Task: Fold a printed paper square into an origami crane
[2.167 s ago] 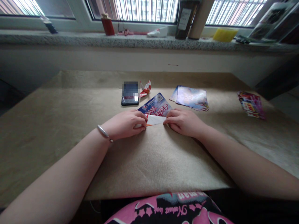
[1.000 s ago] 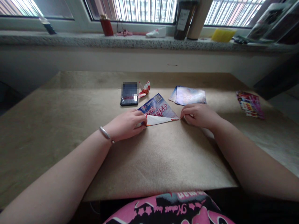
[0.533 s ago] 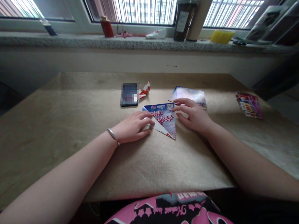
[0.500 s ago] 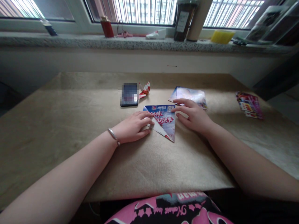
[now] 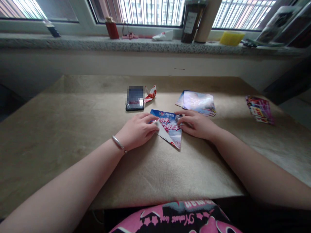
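A printed flyer (image 5: 172, 124), blue and pink with red lettering, lies in front of me, folded into a pointed shape. Along its lower left slanting edge shows a white strip (image 5: 165, 133) of its back. My left hand (image 5: 139, 131), with a bracelet at the wrist, grips the flyer's left edge between thumb and fingers. On the opposite side my right hand (image 5: 198, 124) has its fingertips closed on the flyer's right edge, partly covering the printed code. The undersides of both hands are hidden.
Behind the flyer lie a phone (image 5: 135, 98), a folded red-and-white paper piece (image 5: 151, 94) and a stack of flyers (image 5: 199, 102). More colourful leaflets (image 5: 260, 110) rest at the right. A stone windowsill (image 5: 85, 43) holds a dark bottle (image 5: 191, 22) and a yellow object (image 5: 232, 38).
My right hand has moved slightly left and down onto the flyer's edge, its fingers drawn closer together. The flyer has turned a little, and my left fingers have curled at its left edge.
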The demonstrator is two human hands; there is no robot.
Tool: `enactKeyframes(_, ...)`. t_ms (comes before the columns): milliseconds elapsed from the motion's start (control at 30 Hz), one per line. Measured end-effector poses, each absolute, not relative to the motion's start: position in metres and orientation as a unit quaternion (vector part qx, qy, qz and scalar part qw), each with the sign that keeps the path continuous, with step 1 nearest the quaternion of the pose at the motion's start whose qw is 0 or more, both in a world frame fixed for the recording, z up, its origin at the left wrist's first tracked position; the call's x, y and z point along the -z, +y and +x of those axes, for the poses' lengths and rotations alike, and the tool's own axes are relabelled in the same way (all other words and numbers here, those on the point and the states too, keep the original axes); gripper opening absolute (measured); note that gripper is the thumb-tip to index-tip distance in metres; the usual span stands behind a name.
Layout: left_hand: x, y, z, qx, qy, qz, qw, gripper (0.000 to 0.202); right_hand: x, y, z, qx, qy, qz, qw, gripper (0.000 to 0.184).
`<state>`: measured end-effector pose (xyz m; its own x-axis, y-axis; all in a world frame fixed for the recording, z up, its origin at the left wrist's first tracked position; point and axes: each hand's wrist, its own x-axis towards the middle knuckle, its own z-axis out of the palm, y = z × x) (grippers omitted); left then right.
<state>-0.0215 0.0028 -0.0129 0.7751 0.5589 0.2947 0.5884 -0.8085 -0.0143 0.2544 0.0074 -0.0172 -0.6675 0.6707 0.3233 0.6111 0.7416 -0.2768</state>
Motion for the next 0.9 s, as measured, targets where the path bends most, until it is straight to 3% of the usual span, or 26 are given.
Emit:
enactKeyframes(367, 0.0074, -0.0027, -0.0208, 0.096, -0.374, -0.92, 0.064, 0.029, 0.0213, 0.0093, 0.2547, -0.1, -0.915, -0.339, 0.193, 0.02)
enactKeyframes(600, 0.0137, -0.005, -0.0213, 0.047, -0.41, -0.911, 0.014, 0.047, 0.0144, 0.0031, 0.2516, -0.126, -0.926, -0.315, 0.165, 0.028)
enactKeyframes(800, 0.0108, -0.0048, -0.0194, 0.052, -0.428, -0.902, 0.013, 0.049, 0.0164, 0.0037, 0.2509, -0.126, -0.932, -0.296, 0.167, 0.029)
enactKeyframes(900, 0.0077, -0.0041, -0.0189, 0.09, -0.415, -0.905, 0.004, 0.038, 0.018, 0.0028, 0.2491, -0.114, -0.932, -0.298, 0.172, 0.027)
